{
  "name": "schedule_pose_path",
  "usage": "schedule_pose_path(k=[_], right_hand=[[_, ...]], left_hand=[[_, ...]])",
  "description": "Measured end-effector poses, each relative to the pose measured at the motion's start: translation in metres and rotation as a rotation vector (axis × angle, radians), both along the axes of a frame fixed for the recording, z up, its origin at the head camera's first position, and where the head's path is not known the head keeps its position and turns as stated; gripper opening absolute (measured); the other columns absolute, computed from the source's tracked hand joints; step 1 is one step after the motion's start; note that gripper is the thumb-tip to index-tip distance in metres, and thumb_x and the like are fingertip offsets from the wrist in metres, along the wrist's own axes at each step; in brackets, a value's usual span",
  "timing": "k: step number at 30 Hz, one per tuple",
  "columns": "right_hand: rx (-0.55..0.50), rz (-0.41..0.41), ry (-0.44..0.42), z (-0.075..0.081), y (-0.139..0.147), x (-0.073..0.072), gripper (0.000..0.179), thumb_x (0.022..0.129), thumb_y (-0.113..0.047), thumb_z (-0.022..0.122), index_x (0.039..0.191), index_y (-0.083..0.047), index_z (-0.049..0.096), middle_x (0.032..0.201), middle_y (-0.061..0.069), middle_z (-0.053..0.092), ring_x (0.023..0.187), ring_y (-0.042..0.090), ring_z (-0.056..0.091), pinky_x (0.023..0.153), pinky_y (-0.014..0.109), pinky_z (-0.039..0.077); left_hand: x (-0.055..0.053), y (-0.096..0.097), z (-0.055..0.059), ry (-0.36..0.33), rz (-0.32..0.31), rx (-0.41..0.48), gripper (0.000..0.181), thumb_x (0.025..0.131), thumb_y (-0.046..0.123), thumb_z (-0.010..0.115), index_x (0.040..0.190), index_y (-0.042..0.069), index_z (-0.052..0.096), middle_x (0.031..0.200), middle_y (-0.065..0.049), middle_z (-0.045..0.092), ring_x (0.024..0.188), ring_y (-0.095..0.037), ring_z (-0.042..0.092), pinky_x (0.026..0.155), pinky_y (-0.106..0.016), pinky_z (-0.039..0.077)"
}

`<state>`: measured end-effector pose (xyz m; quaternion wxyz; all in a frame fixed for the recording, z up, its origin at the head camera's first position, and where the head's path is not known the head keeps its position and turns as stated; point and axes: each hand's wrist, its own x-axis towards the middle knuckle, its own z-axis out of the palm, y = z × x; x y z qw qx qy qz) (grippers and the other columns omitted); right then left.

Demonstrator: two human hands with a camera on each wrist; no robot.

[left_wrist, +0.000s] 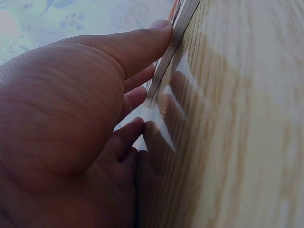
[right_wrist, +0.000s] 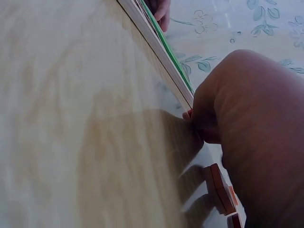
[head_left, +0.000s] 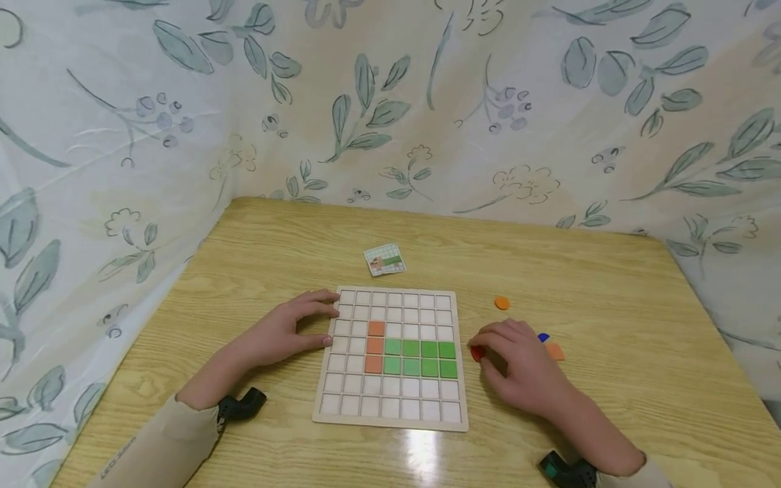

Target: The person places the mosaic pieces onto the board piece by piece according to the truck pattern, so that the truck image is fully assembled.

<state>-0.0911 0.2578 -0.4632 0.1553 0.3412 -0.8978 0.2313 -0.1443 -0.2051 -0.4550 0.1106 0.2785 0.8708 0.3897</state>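
Observation:
A square wooden grid board (head_left: 371,405) lies on the table between the hands. Orange-red tiles (head_left: 375,346) form a short column in its cells, and green tiles (head_left: 430,349) fill two rows beside them. At the board's left edge, my left hand (head_left: 285,331) rests with fingers and thumb extended, fingertips against the rim. My right hand (head_left: 518,366), just off the board's right edge, pinches a small red piece (head_left: 477,353) near the tabletop. In the right wrist view only a bit of that red piece (right_wrist: 186,114) shows at the fingertips; its full shape is hidden.
Beyond the board lies a small pattern card (head_left: 385,259). An orange disc (head_left: 502,303) sits at the right; a blue piece (head_left: 544,337) and a salmon-orange piece (head_left: 555,351) lie behind the right hand. Floral cloth (head_left: 378,102) hangs behind the wooden table (head_left: 274,237).

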Motion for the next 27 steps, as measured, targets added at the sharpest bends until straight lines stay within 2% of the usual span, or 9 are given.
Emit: schedule_pose_path(k=[7,16,20,27], right_hand=[[-0.005,0.018,0.005,0.0008,0.0000,-0.0023,0.031,0.086,-0.007,0.082,0.116,-0.016,0.080,0.117,-0.006,0.072,0.102,0.015,0.063,0.087,0.045,0.051],[-0.008,0.005,-0.007,-0.0045,0.0030,-0.0021,0.024,0.087,-0.016,0.090,0.108,-0.017,0.080,0.114,-0.007,0.072,0.104,0.013,0.063,0.090,0.040,0.049],[-0.032,0.015,-0.019,-0.0062,0.0041,-0.0034,0.023,0.087,-0.016,0.091,0.106,-0.018,0.079,0.113,-0.008,0.072,0.105,0.012,0.063,0.093,0.038,0.047],[-0.053,0.035,-0.014,-0.0059,0.0037,-0.0053,0.021,0.087,-0.017,0.092,0.104,-0.020,0.080,0.109,-0.011,0.074,0.101,0.010,0.064,0.090,0.036,0.047]], left_hand=[[0.0006,-0.0013,0.0009,0.009,0.003,-0.001,0.044,0.098,0.031,0.086,0.139,0.022,0.073,0.168,0.003,0.048,0.161,-0.029,0.035,0.127,-0.059,0.032],[-0.0005,0.0001,-0.0003,0.006,-0.001,0.000,0.045,0.098,0.033,0.086,0.140,0.023,0.073,0.168,0.004,0.048,0.160,-0.029,0.036,0.127,-0.059,0.032],[-0.0005,0.0001,-0.0002,0.008,-0.002,-0.003,0.044,0.098,0.032,0.086,0.140,0.023,0.073,0.168,0.004,0.048,0.161,-0.029,0.035,0.127,-0.059,0.031],[0.0010,0.0004,0.0018,0.006,-0.001,-0.004,0.044,0.099,0.031,0.086,0.140,0.022,0.073,0.168,0.004,0.048,0.161,-0.028,0.035,0.127,-0.058,0.031]])
